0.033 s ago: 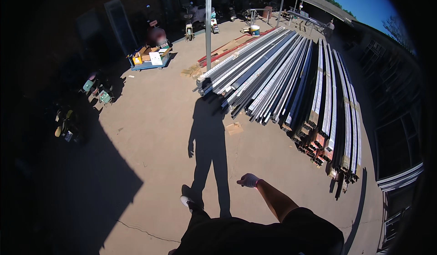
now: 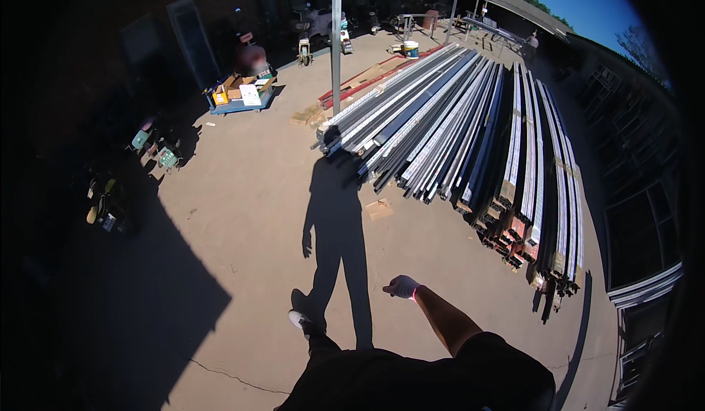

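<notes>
While the sunlit pavement [image 2: 250, 242] lies almost exactly as it did a moment ago, your own body has shifted slightly across it. The spread of long metal bars [image 2: 440, 117] rests ahead and to your right, unmoved, its near ends staggered and its right-hand bundles wrapped in tape. Your shadow [image 2: 338, 213] falls forward, its head just meeting the nearest bar ends. Farther off to the left, the blue cart [image 2: 242, 105] bears its boxes as before. A flat piece of cardboard [image 2: 379, 208] lies on the ground beyond your reach, close to the bars. Your right hand [image 2: 402, 287], pale as if gloved, sits a little higher in view, over bare ground; its fingers look curled, but you cannot tell whether they close fully or hold anything. Your left hand is out of view. Your shoe [image 2: 297, 319] has edged forward too, which suggests a stride, and the change brings no visible contact with the bars. Smallest of all, a pink band [image 2: 416, 292] circles your right wrist.
</notes>
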Available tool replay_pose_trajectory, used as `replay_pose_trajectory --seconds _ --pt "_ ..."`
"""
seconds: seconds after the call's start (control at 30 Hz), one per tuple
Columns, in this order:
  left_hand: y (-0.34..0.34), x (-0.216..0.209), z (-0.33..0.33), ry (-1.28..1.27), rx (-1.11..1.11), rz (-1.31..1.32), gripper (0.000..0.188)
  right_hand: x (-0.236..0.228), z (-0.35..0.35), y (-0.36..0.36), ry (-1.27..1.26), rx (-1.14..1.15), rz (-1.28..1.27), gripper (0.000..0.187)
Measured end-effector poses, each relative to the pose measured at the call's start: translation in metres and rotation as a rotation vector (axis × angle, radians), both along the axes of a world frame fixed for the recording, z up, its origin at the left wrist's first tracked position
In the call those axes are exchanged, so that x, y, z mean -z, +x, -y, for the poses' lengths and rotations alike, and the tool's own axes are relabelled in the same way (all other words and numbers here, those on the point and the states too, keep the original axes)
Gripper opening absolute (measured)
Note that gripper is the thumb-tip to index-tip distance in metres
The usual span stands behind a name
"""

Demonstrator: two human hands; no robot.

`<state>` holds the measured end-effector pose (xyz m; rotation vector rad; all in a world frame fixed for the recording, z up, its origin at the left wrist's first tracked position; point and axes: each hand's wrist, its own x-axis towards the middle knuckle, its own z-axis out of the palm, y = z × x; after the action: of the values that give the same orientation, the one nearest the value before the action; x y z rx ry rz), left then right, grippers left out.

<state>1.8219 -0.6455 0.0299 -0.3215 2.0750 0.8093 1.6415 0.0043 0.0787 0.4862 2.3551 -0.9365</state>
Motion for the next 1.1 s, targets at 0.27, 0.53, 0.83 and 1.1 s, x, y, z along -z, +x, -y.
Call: replay_pose_trajectory --seconds 0.27,0.53,0.83,1.1 --pt "-0.309 0.021 0.046 -0.106 0.01 0.031 0.035 0.072 0.007 -0.096 0.197 0.009 0.229 0.053" --pt "-0.715 -0.043 0.016 -0.069 0.102 -0.511 0.04 0.143 0.078 -0.155 -0.09 0.059 0.318 0.038" --pt "-0.857 -0.015 -0.039 -0.03 -0.117 -0.343 0.046 0.138 -0.001 -0.502 -0.063 -0.06 0.384 0.048" --pt "-0.832 0.041 -0.01 0.19 -0.495 0.043 0.026 0.02 -0.071 -0.927 0.019 0.036 -0.017 0.043"
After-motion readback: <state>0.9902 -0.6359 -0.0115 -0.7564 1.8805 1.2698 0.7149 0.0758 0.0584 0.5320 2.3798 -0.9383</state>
